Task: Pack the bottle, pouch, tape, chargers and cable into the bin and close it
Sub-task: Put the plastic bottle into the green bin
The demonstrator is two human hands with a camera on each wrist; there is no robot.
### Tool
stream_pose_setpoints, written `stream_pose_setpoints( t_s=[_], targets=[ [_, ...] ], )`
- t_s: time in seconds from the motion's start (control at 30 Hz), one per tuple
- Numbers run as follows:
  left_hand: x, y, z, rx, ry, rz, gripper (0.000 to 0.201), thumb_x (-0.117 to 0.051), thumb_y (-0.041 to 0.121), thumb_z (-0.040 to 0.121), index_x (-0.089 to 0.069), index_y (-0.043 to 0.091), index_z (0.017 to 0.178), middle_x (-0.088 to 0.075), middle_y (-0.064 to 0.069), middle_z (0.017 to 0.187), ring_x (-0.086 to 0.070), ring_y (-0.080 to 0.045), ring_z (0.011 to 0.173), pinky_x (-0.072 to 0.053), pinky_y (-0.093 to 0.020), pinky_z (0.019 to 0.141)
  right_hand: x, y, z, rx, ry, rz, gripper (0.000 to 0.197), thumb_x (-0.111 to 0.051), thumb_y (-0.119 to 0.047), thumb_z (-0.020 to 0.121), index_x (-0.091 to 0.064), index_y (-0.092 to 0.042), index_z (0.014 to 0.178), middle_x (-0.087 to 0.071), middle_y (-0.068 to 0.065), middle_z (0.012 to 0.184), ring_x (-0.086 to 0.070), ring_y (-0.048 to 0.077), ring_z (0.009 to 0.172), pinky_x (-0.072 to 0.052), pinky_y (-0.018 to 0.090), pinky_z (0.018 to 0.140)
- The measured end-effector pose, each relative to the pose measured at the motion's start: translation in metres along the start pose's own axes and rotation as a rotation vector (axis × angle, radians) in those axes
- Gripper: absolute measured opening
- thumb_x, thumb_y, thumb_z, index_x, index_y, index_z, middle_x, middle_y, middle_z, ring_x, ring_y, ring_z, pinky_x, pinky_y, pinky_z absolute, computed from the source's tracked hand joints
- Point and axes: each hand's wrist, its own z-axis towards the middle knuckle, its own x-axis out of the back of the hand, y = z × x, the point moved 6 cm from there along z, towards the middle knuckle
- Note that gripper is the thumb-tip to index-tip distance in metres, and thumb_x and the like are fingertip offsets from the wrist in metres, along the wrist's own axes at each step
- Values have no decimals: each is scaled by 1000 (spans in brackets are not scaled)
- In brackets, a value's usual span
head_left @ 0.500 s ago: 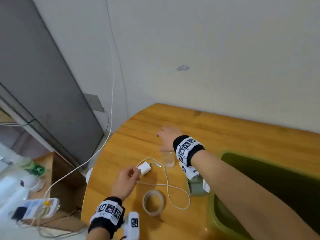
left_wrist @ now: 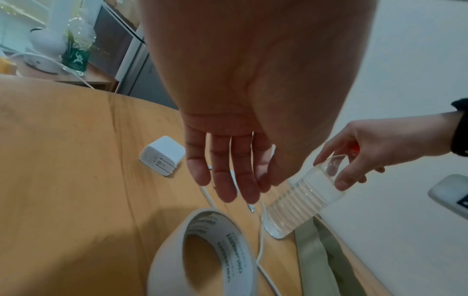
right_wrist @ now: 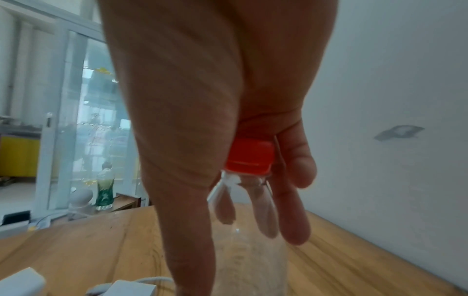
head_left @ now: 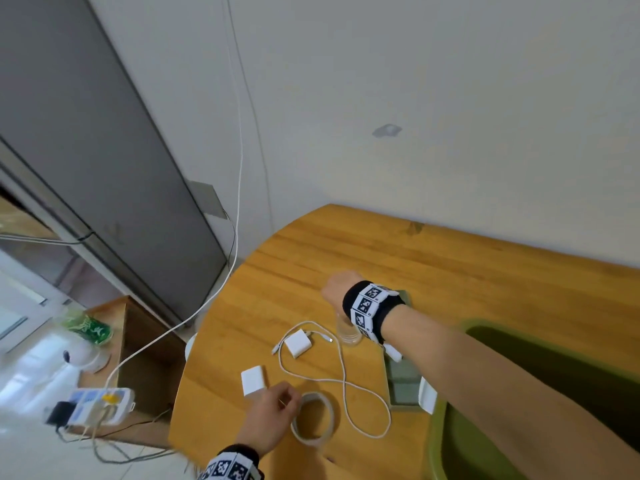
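Note:
My right hand (head_left: 336, 289) grips the top of a clear bottle (head_left: 349, 336) that stands on the wooden table (head_left: 450, 265); its red cap (right_wrist: 249, 156) sits under my palm. My left hand (head_left: 290, 399) hovers open with straight fingers, holding nothing, just left of the white tape roll (head_left: 313, 419). One white charger (head_left: 253, 380) lies beside that hand, a second charger (head_left: 298, 342) further off near the bottle. The white cable (head_left: 346, 375) loops between them. A grey-green pouch (head_left: 403, 382) lies partly hidden under my right forearm. The green bin (head_left: 446, 445) stands open at the right.
The table's rounded left edge (head_left: 180, 393) drops to a low wooden shelf (head_left: 138, 341) holding a power strip (head_left: 100, 405), a small white camera and a green bottle. A white wall runs behind the table.
My left hand has drawn back from the far charger toward the tape, and a second charger now shows beside it. My right hand stays on the bottle.

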Motion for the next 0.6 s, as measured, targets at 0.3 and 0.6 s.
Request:
stream_pose_setpoints(
  t_s=[0.3, 0.6],
  targets=[
    [-6, 41, 17, -108, -59, -34, 21, -55, 30, 96, -66, 18, 84, -73, -8, 83, -63, -7, 67, -48, -21, 65, 17, 44, -52, -172, 146, 382, 35, -83, -41, 70, -62, -13, 70, -61, 0, 66, -60, 21, 59, -40, 25, 46],
    [6, 79, 52, -302, -79, -53, 18, -61, 20, 92, -66, 21, 75, -72, -2, 70, -65, -12, 58, -54, -33, 67, 33, 50, -87, -280, 203, 420, 57, -84, -44, 64, -74, -11, 109, -76, 3, 96, -72, 22, 79, -59, 30, 60]
  ],
)
